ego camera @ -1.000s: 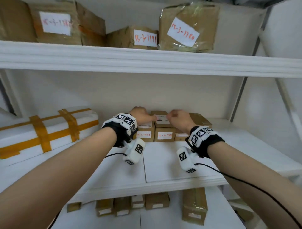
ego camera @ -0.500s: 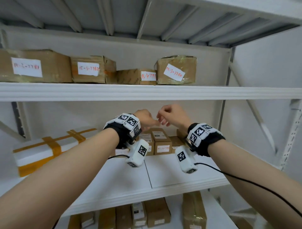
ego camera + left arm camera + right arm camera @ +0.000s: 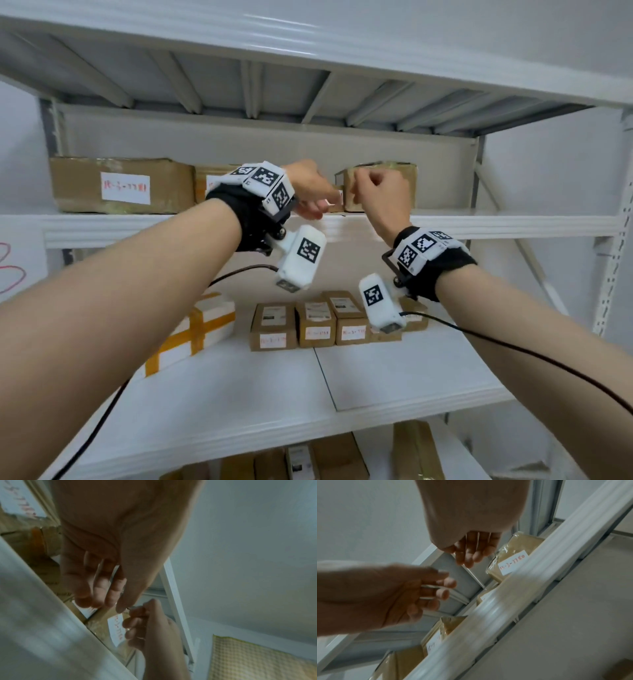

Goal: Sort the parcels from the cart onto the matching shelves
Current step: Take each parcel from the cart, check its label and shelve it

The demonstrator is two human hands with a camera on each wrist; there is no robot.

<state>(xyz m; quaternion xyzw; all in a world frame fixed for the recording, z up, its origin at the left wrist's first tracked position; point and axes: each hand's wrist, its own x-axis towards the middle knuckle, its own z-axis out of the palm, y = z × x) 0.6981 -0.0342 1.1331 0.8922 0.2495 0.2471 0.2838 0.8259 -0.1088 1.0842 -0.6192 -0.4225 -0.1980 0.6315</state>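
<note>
Both my hands are raised in front of the upper shelf (image 3: 513,222) and hold nothing. My left hand (image 3: 310,197) hangs with relaxed fingers (image 3: 102,588) just before a small brown parcel (image 3: 337,202). My right hand (image 3: 380,192) has loosely curled fingers (image 3: 467,557) and hovers in front of a plastic-wrapped brown parcel (image 3: 407,181) with a white label (image 3: 511,562). The two hands are close together, fingertips nearly meeting. Several small labelled brown boxes (image 3: 315,323) stand in a row on the middle shelf (image 3: 376,377) below my wrists.
A large labelled carton (image 3: 120,185) sits at the left of the upper shelf, with another carton (image 3: 205,178) partly hidden by my left wrist. A white parcel with orange tape (image 3: 195,329) lies on the middle shelf's left. More brown boxes (image 3: 342,459) stand on the shelf below.
Both hands have lifted off the small boxes on the middle shelf and risen to the upper shelf. My head has tilted upward with them.
</note>
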